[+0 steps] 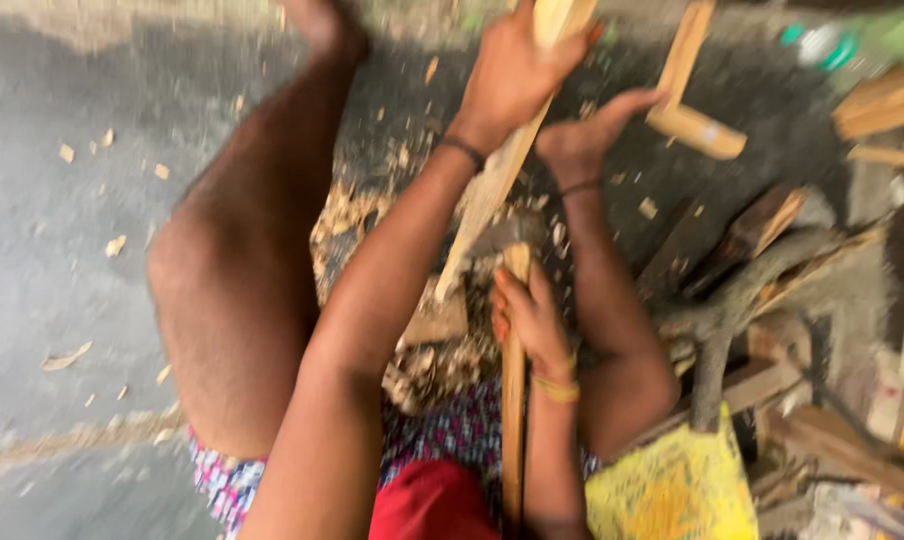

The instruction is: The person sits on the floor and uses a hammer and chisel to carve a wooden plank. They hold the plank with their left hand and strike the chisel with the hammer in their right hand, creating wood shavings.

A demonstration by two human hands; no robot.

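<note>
My left hand (517,70) is shut around the upper end of a pale wooden plank (487,195) that stands tilted on the ground. Lower down, my right hand (530,318) grips the wooden handle (513,430) of a chopping tool; its greyish head (502,232) lies against the plank and is blurred. My right foot (587,135), with a dark band at the ankle, presses beside the plank. Under the plank's lower end lies a heap of wood shavings (427,365). My bare left leg (237,290) stretches out on the left.
Grey concrete floor (62,250) with scattered chips is on the left. At the right are piled wood offcuts (762,225), a crooked branch (717,330), a yellow bag (672,490), a T-shaped wooden piece (687,105) and a green bottle (852,40).
</note>
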